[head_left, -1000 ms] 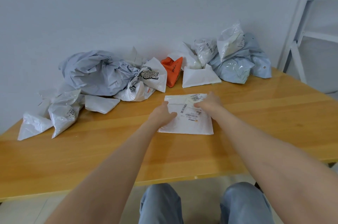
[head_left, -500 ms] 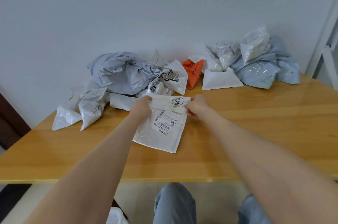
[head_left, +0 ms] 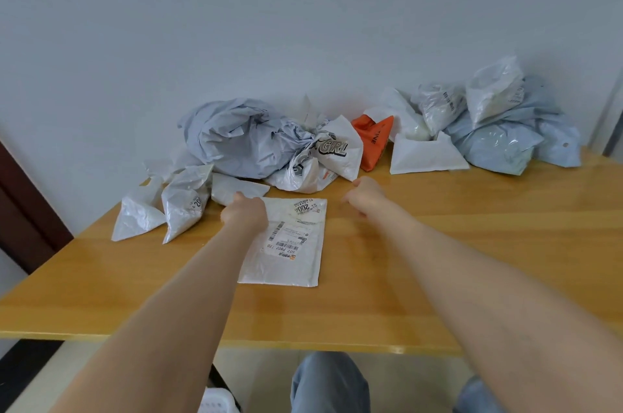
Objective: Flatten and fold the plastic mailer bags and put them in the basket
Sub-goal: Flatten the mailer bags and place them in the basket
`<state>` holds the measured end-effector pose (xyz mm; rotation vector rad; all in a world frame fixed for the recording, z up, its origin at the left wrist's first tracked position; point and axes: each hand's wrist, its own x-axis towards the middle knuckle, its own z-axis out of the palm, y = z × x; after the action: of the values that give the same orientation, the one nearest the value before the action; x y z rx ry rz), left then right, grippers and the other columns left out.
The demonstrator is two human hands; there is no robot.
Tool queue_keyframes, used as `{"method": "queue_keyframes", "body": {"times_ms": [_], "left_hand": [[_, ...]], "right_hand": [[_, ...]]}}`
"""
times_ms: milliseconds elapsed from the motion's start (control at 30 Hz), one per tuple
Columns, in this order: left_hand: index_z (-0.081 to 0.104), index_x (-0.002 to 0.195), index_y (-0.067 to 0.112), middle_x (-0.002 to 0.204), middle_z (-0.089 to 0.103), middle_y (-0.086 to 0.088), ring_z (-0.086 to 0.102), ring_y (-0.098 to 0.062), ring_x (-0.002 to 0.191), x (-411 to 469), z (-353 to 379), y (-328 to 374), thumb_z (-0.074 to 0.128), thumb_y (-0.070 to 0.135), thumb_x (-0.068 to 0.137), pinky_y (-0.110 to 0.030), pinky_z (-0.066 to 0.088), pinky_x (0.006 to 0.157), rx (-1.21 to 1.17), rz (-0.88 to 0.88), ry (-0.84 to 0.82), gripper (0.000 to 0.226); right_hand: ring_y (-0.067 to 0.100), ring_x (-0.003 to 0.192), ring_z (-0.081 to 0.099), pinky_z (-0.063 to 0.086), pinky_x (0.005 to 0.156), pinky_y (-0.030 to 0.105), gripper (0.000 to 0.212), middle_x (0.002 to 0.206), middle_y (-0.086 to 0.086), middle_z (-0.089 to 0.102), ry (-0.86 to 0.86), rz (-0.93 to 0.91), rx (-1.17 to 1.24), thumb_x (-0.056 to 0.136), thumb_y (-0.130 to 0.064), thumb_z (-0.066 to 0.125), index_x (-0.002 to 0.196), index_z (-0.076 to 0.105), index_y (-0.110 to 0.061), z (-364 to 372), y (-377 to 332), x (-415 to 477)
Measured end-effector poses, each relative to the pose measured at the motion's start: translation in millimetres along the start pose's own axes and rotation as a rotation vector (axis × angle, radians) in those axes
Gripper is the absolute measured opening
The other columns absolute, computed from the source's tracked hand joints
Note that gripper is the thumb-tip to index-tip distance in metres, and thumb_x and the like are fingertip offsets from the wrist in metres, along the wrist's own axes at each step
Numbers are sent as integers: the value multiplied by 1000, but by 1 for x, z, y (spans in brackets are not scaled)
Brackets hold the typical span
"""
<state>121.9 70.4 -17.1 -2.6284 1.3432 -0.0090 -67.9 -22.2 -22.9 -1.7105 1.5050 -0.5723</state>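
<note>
A white mailer bag [head_left: 290, 254] with shipping labels lies flat on the wooden table [head_left: 472, 244], its short edge toward me. My left hand [head_left: 244, 213] holds its far left corner. My right hand [head_left: 365, 196] hovers just right of the bag's far right corner, fingers loosely curled, holding nothing. Part of a white basket [head_left: 215, 401] shows below the table's near edge, beside my knees.
Crumpled grey and white bags [head_left: 236, 139] are heaped at the back left, one printed "GIRL" [head_left: 333, 146]. An orange bag [head_left: 372, 139], a folded white mailer [head_left: 424, 156] and pale blue bags [head_left: 499, 142] sit against the wall at back right. A dark door frame [head_left: 20, 203] stands at left.
The mailer was turned from lying sideways to lengthwise and now lies flat. My right hand let go of its top edge and drew off to the right.
</note>
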Motion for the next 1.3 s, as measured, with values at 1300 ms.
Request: {"method": "queue_keyframes", "body": {"times_ms": [1300], "left_hand": [[46,131,8,127,54,-15,49,-32,118,88,-74,144,45,8,90,-40,40,94,-464,323,489,41]], "right_hand": [[22,97,60,48,97,44,23,110,8,63,-39,200,993,93,-5,57,115,59,-11,-29,-7,103]]}}
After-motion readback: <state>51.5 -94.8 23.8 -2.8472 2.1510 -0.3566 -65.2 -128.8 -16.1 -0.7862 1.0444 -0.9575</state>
